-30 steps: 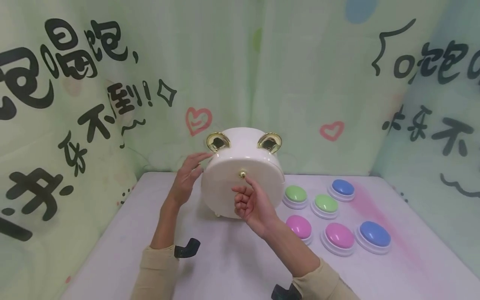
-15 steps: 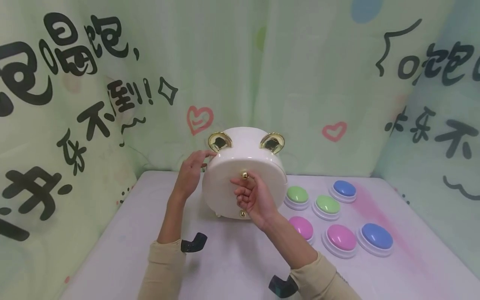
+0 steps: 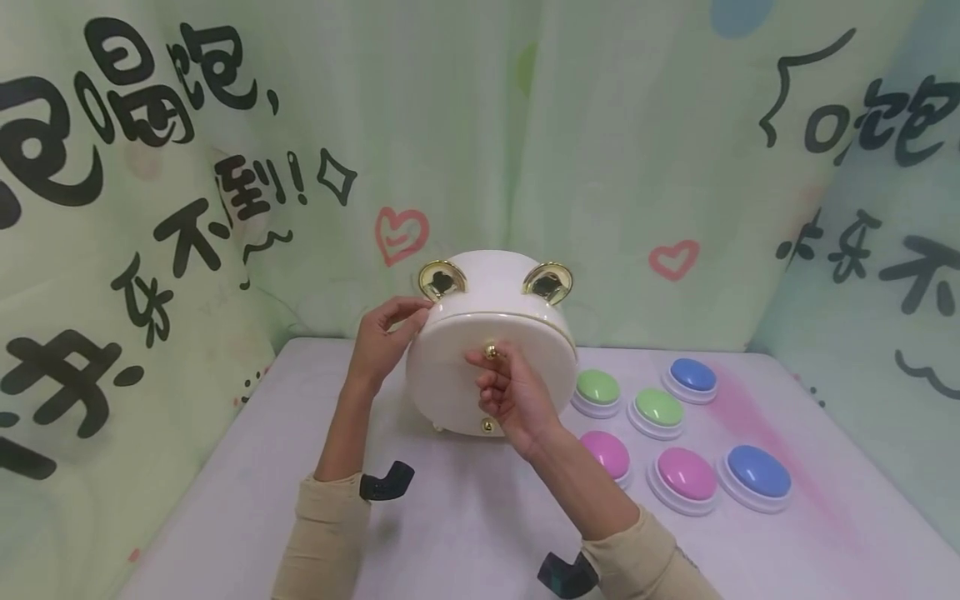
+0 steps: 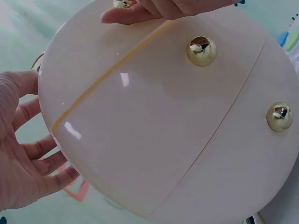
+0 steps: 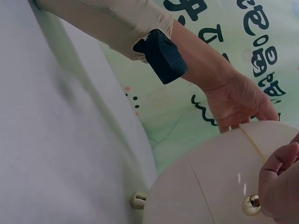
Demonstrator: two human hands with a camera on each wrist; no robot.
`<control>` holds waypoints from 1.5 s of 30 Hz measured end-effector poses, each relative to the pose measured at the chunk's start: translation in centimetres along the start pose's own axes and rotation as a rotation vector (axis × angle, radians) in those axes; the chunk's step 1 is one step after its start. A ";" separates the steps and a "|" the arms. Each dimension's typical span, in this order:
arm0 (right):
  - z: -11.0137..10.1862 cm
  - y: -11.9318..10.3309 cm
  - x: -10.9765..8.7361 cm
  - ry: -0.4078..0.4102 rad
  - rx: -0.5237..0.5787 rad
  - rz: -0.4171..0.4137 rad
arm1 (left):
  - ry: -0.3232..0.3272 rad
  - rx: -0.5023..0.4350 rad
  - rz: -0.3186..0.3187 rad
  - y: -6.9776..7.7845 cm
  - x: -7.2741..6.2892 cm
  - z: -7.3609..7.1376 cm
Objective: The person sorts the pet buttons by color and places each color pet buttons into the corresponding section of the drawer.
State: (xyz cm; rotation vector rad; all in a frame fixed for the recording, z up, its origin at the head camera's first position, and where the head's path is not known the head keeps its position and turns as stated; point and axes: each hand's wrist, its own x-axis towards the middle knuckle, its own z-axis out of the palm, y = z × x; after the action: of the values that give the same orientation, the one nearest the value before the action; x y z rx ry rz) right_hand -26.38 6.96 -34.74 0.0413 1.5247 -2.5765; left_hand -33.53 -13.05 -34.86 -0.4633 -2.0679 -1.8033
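A white, round-fronted storage box with gold ear-like trims stands in the middle of the table. Gold knobs dot its front; the left wrist view shows a middle knob and a lower knob with seams between the sections. My right hand pinches the upper knob between thumb and index finger, its other fingers curled. At the box's left side, just below the left ear, my left hand touches the edge; the left wrist view shows its fingers spread along the wall.
Right of the box lie several round push buttons: green, pink and blue. A green curtain with writing surrounds the white table at the back and sides.
My right index finger has come up from under the upper knob to beside it, uncovering the lower knob. My left hand has moved slightly right, in against the box's side.
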 end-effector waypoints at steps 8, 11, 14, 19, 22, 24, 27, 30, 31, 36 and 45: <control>-0.1 -0.1 -0.9 0.014 0.008 0.013 | -0.016 -0.033 0.006 0.0 0.3 0.2; -0.2 -0.1 -1.4 0.014 0.001 0.029 | -0.027 -0.008 -0.004 0.0 0.2 0.0; -0.2 0.1 -1.9 0.001 -0.003 0.043 | -0.039 0.013 -0.026 0.1 0.0 -0.2; -0.3 0.3 -2.7 -0.020 0.001 0.052 | -0.052 0.044 -0.072 0.2 -0.4 -0.5; -0.3 0.4 -3.2 -0.024 0.001 0.055 | -0.052 0.045 -0.072 0.2 -0.4 -0.6; -0.4 0.4 -3.5 -0.026 0.006 0.058 | -0.052 0.039 -0.065 0.2 -0.4 -0.6; -0.5 0.3 -4.1 -0.026 0.008 0.059 | -0.054 0.031 -0.059 0.3 -0.3 -0.5; -0.6 0.3 -4.7 -0.029 0.009 0.068 | -0.056 0.018 -0.055 0.3 -0.2 -0.4; -0.7 0.3 -4.9 -0.030 0.010 0.075 | -0.056 0.014 -0.053 0.3 -0.2 -0.4; -0.8 0.3 -5.7 -0.043 0.002 0.104 | -0.052 -0.007 -0.039 0.2 0.0 -0.5; -1.2 0.4 -7.4 -0.100 0.000 0.138 | -0.052 -0.014 -0.025 0.2 -0.1 -0.5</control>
State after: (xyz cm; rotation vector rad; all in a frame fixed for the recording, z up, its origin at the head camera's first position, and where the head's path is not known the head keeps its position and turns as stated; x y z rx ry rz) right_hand -19.09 8.68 -34.93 0.0165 1.4341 -2.4336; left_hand -33.32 -13.54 -34.71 -0.4950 -2.1066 -1.8396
